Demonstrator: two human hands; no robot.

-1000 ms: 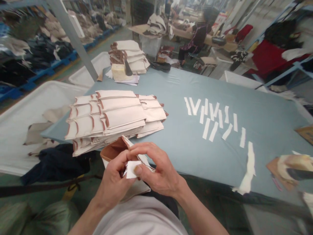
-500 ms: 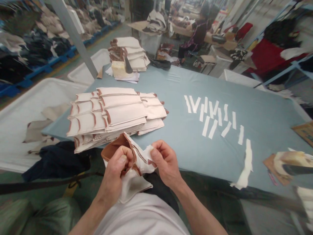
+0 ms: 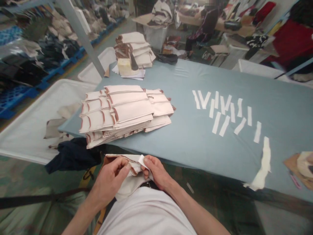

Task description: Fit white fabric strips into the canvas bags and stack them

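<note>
Close to my body, below the table's front edge, lies a cream cloth pouch (image 3: 129, 189) with brown edging and a brown inside. My left hand (image 3: 110, 178) pinches its edge near the brown trim. Between the thumb and fingers of my right hand (image 3: 156, 171) is a small white strip (image 3: 141, 160), held against the pouch's upper edge. The fingers of that hand also touch the cloth, and part of the pouch is hidden behind both hands. Just beyond lies a pile of similar cream pouches (image 3: 132, 109) with brown edges.
Several loose white strips (image 3: 216, 122) are spread over the blue-grey table (image 3: 186, 137), with a longer cream strip (image 3: 265, 160) near its front edge. A second pouch stack (image 3: 144, 49) stands at the back. White bins (image 3: 22, 130) flank the left; a person (image 3: 205, 24) sits beyond.
The pouch and both hands have come down closer to my body, away from the pile. The white strip now sits against the pouch's upper edge. My view has shifted slightly left.
</note>
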